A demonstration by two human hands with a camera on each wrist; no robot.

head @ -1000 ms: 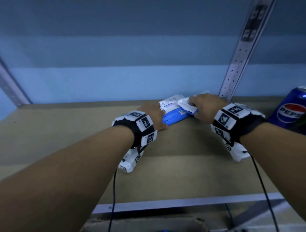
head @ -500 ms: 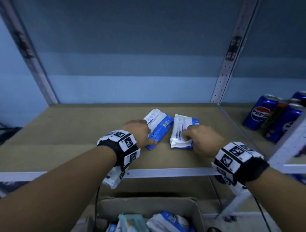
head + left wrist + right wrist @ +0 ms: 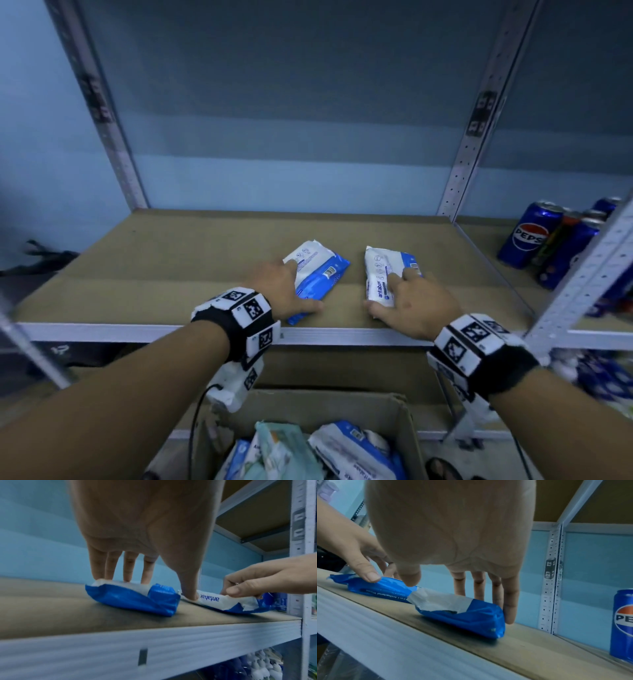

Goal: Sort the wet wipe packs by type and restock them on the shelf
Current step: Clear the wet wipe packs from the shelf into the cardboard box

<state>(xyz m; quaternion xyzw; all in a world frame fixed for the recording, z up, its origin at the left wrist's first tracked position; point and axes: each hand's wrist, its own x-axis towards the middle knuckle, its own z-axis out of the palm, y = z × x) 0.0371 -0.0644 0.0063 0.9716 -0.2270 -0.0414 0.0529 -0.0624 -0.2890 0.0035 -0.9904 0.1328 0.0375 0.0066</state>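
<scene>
The left hand (image 3: 284,291) lay flat, fingers straight, on the left wipe pack (image 3: 317,274) on the shelf (image 3: 171,267). Just beside it, the right hand (image 3: 411,301) rested with relaxed, extended fingers on the right wipe pack (image 3: 383,270), gripping nothing.

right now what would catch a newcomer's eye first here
Two blue-and-white wipe packs, the left pack and the right pack, lie apart near the shelf front, the left hand and right hand each on one. Pepsi cans stand far right; a box of packs sits below.
</scene>
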